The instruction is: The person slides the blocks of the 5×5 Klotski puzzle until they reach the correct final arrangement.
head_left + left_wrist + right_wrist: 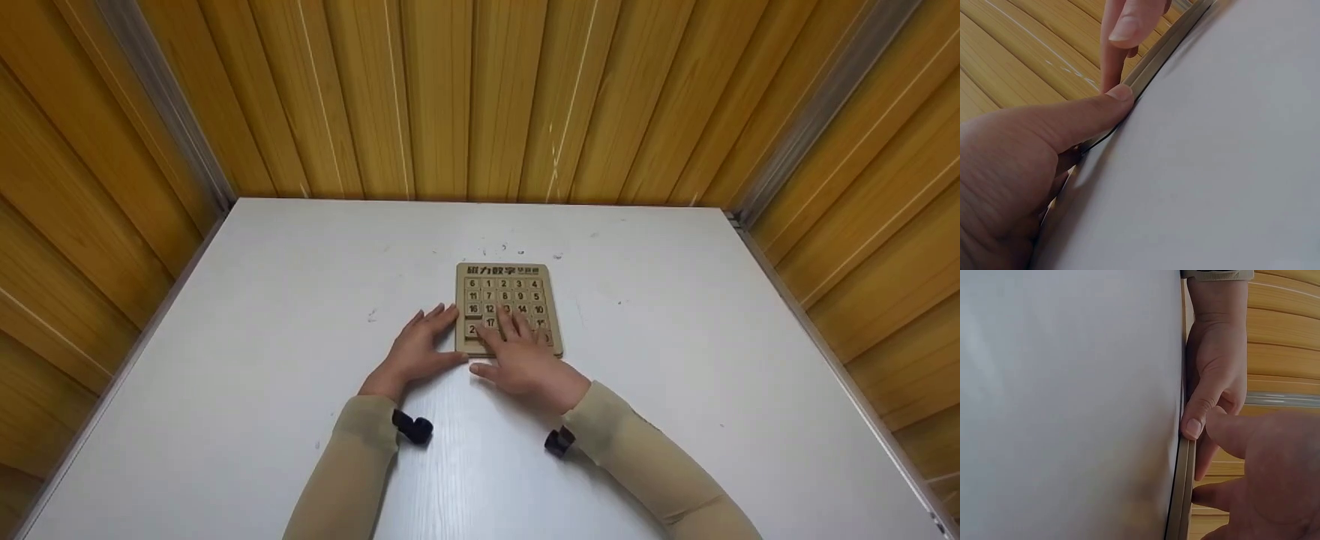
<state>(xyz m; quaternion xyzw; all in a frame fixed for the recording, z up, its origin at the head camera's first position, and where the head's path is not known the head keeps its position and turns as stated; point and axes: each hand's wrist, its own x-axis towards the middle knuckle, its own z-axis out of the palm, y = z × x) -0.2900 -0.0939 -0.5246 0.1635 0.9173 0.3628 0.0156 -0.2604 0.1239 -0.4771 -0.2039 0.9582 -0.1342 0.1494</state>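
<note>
A wooden number sliding puzzle (503, 290) lies flat on the white table, its numbered tiles set in a frame with dark printed characters along the far edge. My left hand (420, 352) holds the frame's near left corner, fingers along the left side and thumb (1095, 112) against the near edge. My right hand (525, 367) reaches over the lower rows, with spread fingertips touching the tiles; its thumb is off the board, near the left thumb. A dark gap shows below tile 16. Several lower tiles are hidden under the right fingers.
The white table (247, 315) reaches back to a wood-patterned wall (435, 97), with similar panels on both sides. Small dark marks dot the table beyond the puzzle. Each wrist wears a black camera, such as the one on the left wrist (414, 427).
</note>
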